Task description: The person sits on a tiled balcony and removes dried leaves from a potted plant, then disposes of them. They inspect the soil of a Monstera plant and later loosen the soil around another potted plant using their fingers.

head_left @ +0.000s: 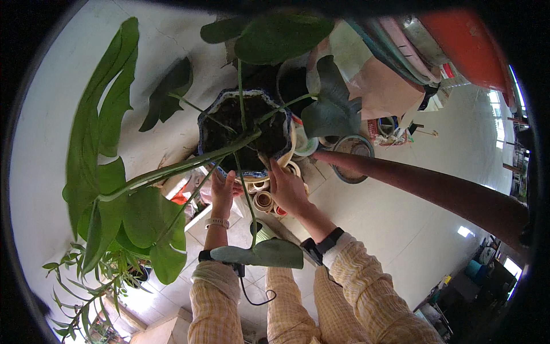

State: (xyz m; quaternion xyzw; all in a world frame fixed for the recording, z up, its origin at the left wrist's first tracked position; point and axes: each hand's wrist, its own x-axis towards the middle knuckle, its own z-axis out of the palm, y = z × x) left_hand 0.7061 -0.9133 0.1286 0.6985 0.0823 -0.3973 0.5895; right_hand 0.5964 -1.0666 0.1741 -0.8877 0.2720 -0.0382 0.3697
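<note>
A large-leaved plant [243, 140] grows from dark soil [220, 129] in a blue-and-white pot [202, 117] with an angular rim. My right hand [288, 189] is closed around a short brown stick-like handle [264, 160] at the pot's near right side. That handle's tip points into the soil, so I cannot tell whether it is a tool. At the near left rim, my left hand [222, 194] rests against the pot, thumb apart from the fingers. Some of its fingertips are hard to make out. Thick green stems and a drooping leaf [258, 254] hang over my forearms.
Small stacked pots [263, 201] stand below the planter. A thick reddish-brown pole [424, 182] slants across the right. Another round pot [353, 175] sits on the floor behind it. A red basin [467, 49] is at the upper right; a leafy plant [91, 286] stands lower left.
</note>
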